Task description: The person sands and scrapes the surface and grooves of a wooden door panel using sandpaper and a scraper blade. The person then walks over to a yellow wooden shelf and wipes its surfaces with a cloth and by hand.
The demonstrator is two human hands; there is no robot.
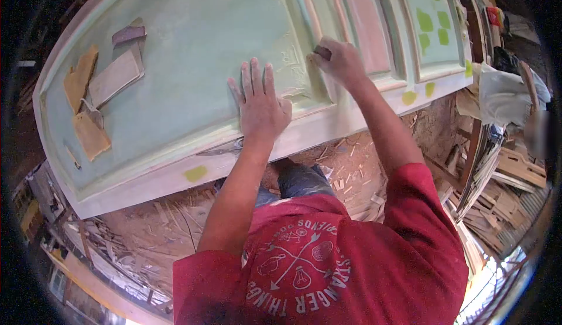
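While a person bends over it, a broad, panelled, door-like board painted pale green, pink and white (140, 190) lies directly ahead, under both hands; long axis runs lower left to upper right in the head view. The red short-sleeved T-shirt (380, 266) bears a white circular print: "STRANGER THINGS" and "FRIENDS" legible, remaining letters unclear. No lettering made out on the board. Left hand (261, 111): flat, fingers extended, on the pale green field (193, 50), nearer the board's close edge. Right hand (342, 62): clenched, farther out and to the right, at the raised cream moulding (323, 85). Folded off-white sheet (116, 82) lies well left; left hand is nearer to it. Small dark piece (322, 52) in right fist: mostly hidden, material cannot be told.
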